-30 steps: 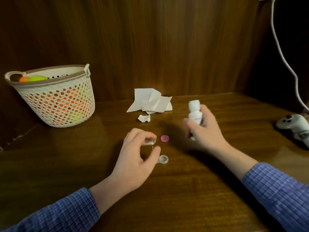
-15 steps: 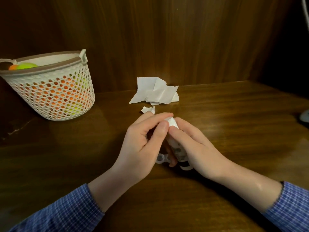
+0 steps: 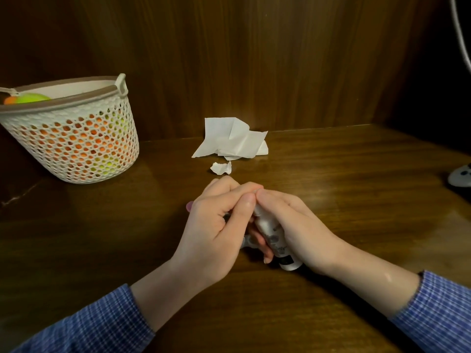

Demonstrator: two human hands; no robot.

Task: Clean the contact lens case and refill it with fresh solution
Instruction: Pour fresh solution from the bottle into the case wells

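My right hand (image 3: 298,228) is wrapped around a small white solution bottle (image 3: 277,243), which lies tilted with its base toward me. My left hand (image 3: 216,225) pinches the bottle's top with thumb and fingers; the cap itself is hidden under the fingertips. A bit of the clear contact lens case (image 3: 246,242) shows on the wooden table (image 3: 356,200) below and between my hands, mostly covered. A pink lens case cap (image 3: 190,206) peeks out just left of my left hand.
A white perforated basket (image 3: 76,138) with orange and green things inside stands at the back left. Crumpled white tissue (image 3: 232,140) and a small torn scrap (image 3: 221,168) lie beyond my hands. A white controller (image 3: 461,174) sits at the right edge; a wooden wall backs the table.
A second ago my right hand held the bottle upright, apart from my left hand at the case. Both hands have come together over the case, and my left fingers now cover the bottle's top.
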